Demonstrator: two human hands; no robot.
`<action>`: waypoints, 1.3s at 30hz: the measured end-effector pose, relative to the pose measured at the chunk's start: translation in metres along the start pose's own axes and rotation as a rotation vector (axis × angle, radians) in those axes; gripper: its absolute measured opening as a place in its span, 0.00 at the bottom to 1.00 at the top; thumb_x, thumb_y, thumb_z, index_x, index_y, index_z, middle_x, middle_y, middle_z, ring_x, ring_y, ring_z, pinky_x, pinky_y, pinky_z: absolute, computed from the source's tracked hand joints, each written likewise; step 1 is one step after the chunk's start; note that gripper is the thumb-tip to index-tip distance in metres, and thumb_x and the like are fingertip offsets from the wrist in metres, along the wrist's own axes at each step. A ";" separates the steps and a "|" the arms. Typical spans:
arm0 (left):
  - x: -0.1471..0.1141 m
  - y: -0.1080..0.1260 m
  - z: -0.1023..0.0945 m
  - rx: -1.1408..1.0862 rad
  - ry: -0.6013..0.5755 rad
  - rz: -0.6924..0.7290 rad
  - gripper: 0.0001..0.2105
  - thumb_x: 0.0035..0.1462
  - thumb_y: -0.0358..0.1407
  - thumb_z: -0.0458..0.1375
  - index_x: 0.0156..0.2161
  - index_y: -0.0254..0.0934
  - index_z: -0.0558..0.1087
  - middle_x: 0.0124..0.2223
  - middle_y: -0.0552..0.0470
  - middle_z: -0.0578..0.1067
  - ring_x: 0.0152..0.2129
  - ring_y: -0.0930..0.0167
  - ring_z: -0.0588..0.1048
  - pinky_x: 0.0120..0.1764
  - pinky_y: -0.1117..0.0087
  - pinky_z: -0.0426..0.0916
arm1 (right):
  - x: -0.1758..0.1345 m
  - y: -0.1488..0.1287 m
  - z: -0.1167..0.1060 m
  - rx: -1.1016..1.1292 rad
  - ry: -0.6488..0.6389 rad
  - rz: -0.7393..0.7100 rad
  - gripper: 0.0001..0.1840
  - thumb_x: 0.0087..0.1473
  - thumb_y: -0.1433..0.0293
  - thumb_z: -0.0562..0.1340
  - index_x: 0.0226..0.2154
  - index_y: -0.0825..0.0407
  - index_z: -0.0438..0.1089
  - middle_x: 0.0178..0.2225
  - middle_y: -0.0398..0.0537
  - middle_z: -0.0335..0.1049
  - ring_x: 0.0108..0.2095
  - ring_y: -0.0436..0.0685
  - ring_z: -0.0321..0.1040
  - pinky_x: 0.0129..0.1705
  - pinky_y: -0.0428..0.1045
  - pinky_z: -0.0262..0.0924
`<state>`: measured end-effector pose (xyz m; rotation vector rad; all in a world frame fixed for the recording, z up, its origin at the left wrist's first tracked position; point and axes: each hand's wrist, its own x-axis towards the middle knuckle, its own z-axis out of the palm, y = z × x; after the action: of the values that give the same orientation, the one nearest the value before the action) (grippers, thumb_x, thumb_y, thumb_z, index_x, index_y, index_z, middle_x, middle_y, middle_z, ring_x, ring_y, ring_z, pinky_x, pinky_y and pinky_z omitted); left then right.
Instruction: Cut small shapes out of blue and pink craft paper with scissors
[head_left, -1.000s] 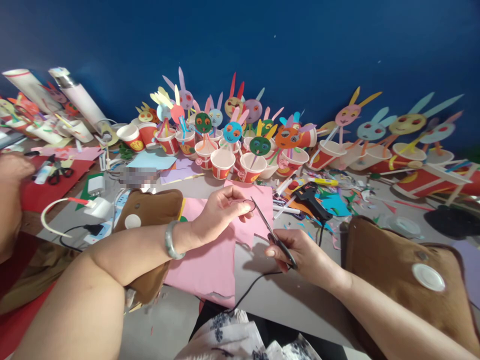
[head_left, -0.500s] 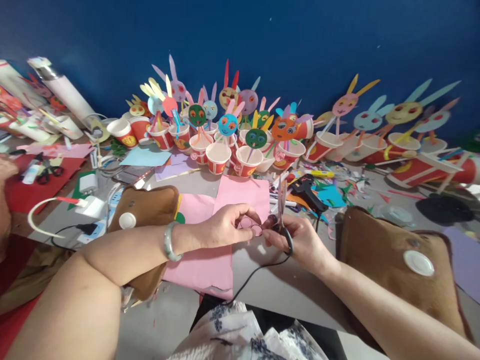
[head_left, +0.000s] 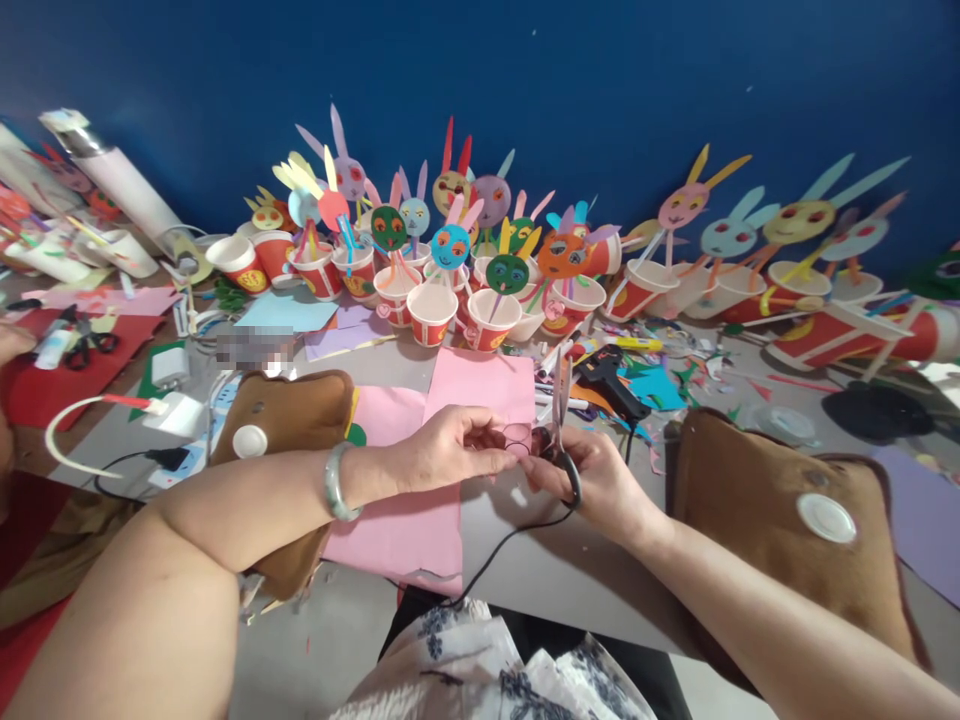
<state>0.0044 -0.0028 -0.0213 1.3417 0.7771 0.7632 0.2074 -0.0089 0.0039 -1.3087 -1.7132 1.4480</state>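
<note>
My left hand (head_left: 450, 445), with a bangle (head_left: 339, 485) on its wrist, pinches a small pink paper piece (head_left: 517, 440) marked with dark round outlines. In my right hand (head_left: 600, 480) is a pair of scissors (head_left: 561, 400), its blades pointing up and its black handle loop around my fingers. The right fingertips meet the paper's edge close to the left thumb. Beneath and behind the hands lie pink paper sheets (head_left: 480, 380). Whether the blades touch the paper I cannot tell.
Paper cups with rabbit faces (head_left: 431, 312) line the blue wall. A black glue gun (head_left: 611, 380) rests among paper scraps, its cable crossing the table. Brown plush cushions (head_left: 772, 530) flank my arms. A power strip (head_left: 180, 470) with chargers stands left; another person's hand (head_left: 13, 342) shows at the edge.
The small pink paper has turned and shifted slightly right, so its round outlines show more between my hands. The scissors stay in my right hand. The whole view has shifted slightly.
</note>
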 end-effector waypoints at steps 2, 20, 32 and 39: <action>-0.001 0.003 0.001 -0.006 0.015 -0.019 0.14 0.55 0.42 0.65 0.32 0.32 0.71 0.31 0.51 0.72 0.28 0.75 0.71 0.31 0.75 0.66 | 0.000 0.001 0.000 -0.009 -0.001 -0.015 0.22 0.45 0.52 0.70 0.21 0.52 0.67 0.17 0.41 0.65 0.20 0.48 0.56 0.23 0.46 0.54; -0.002 0.028 0.003 -0.364 0.153 -0.082 0.12 0.50 0.40 0.67 0.34 0.32 0.75 0.31 0.51 0.74 0.25 0.75 0.72 0.28 0.71 0.73 | 0.000 0.007 0.003 -0.091 -0.167 -0.088 0.35 0.43 0.37 0.64 0.28 0.53 0.64 0.24 0.44 0.68 0.25 0.51 0.60 0.28 0.47 0.56; -0.003 0.029 0.003 -0.326 0.202 -0.065 0.10 0.48 0.36 0.66 0.32 0.31 0.74 0.29 0.51 0.74 0.23 0.75 0.73 0.26 0.73 0.72 | 0.000 0.008 0.001 0.007 -0.202 0.006 0.31 0.41 0.42 0.70 0.25 0.53 0.65 0.22 0.41 0.62 0.24 0.49 0.55 0.27 0.46 0.55; -0.003 0.030 0.002 -0.285 0.186 -0.075 0.10 0.49 0.37 0.65 0.33 0.31 0.74 0.30 0.51 0.73 0.24 0.74 0.72 0.24 0.72 0.72 | 0.000 0.006 0.002 0.029 -0.217 0.010 0.30 0.40 0.43 0.70 0.23 0.53 0.64 0.21 0.40 0.61 0.23 0.48 0.54 0.27 0.46 0.56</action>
<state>0.0040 -0.0041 0.0091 0.9908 0.8258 0.9116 0.2073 -0.0101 -0.0022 -1.1819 -1.8160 1.6658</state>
